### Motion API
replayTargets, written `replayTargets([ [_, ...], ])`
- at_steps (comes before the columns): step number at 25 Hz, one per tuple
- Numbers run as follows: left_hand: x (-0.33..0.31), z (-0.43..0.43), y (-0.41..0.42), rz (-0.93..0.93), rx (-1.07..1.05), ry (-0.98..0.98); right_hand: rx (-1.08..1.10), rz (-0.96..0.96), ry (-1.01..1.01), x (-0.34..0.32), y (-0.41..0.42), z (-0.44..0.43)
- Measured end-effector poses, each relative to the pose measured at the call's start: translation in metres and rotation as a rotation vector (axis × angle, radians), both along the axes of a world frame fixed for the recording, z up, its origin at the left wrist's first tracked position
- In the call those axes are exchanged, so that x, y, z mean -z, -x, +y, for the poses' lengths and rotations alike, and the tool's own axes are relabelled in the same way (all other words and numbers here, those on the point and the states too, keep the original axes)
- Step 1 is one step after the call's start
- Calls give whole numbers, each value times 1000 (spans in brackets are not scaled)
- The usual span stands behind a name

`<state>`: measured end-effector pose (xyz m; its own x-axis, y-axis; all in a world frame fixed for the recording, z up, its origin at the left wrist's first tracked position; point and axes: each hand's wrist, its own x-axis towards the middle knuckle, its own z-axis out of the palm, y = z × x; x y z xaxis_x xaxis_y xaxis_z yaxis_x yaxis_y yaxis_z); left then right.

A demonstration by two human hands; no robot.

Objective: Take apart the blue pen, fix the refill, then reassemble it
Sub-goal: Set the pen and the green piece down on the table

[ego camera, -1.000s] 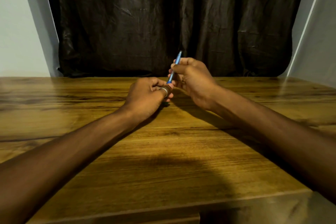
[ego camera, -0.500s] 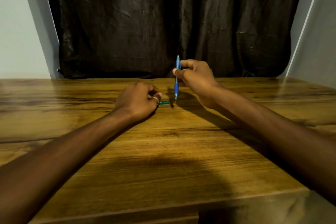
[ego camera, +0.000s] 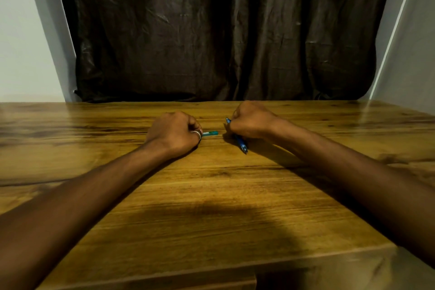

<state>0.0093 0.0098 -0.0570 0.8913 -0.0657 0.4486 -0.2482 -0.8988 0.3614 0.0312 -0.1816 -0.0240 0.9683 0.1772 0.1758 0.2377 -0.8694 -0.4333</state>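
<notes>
1. The left hand (ego camera: 174, 133) rests on the brown wooden tabletop (ego camera: 211, 195). Its fingers (ego camera: 193, 126) are curled in tight.
2. A short blue-green plastic pen piece (ego camera: 210, 134) lies flat on the tabletop, with one end right at those fingers. It is too hard to tell if they pinch it or only touch it. The piece looks tiny, light and smooth, so it could roll or flick away. A soft pinch on its two sides would likely hold it best.
3. The long thin blue plastic pen (ego camera: 241, 144) lies slanted, low over the tabletop. Both its ends poke out of the right hand. It looks light, stiff and a bit slippery. The middle is the safest place to hold it, and the pointed end should not be bumped.
4. The right hand (ego camera: 251, 121) has its fingers (ego camera: 236, 116) wrapped round the middle of the pen.
</notes>
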Motion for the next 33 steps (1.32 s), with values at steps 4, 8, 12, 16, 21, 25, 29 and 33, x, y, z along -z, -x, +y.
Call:
replayTargets([
  [4,1,-4,0,16,43,45,-11,22,20,2,2,1],
  [8,2,-12,-1,31,40,96,11,22,3,3,5,6],
  [12,3,-18,-1,40,29,140,17,8,-35,5,10,8],
  [16,5,-20,-1,38,30,160,5,-38,-82,7,11,9],
  [21,4,-23,1,33,35,150,33,-14,-195,10,8,11],
  [25,2,-23,5,49,60,169,44,26,-230,10,4,12],
  [29,2,-22,5,40,58,143,47,26,-232,10,7,13],
  [33,1,-21,7,63,127,114,45,9,-163,8,10,13],
])
